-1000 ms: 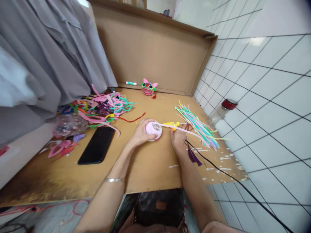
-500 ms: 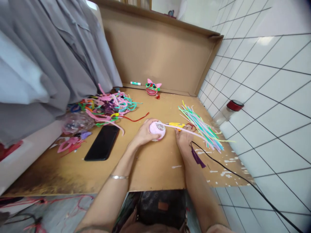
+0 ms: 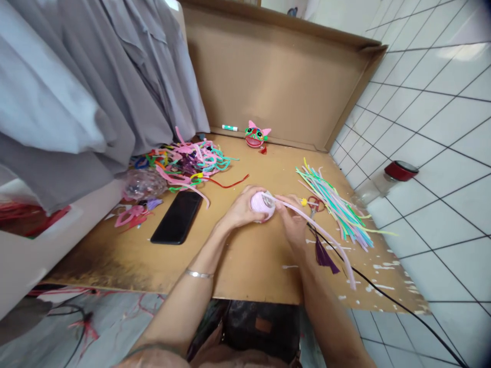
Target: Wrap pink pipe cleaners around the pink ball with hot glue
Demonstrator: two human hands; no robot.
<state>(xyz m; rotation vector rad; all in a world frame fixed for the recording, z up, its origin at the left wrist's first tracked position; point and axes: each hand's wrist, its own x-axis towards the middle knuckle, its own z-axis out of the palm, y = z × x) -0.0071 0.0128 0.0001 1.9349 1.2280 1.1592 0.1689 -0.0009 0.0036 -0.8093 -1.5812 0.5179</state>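
Note:
My left hand is wrapped round a ball covered in pale pink pipe cleaner, holding it just above or on the table. A long pale pink pipe cleaner runs from the ball's right side and curves down over my right wrist. Close to the ball, my right hand is closed, its thumb and fingertips pinching this strip. Behind that hand shows the yellow end of a glue gun; the rest is hidden. Red-handled scissors lie just right of it.
Loose pipe cleaners lie at right, near a red-lidded jar, a purple tassel and a black cord. At left are tangled pipe cleaners and a phone. A decorated animal head and glue stick stand behind.
My right hand has left the yellow glue gun and moved to the pipe cleaner beside the ball. The strip's free end now hangs lower, over my wrist. The view has turned slightly left.

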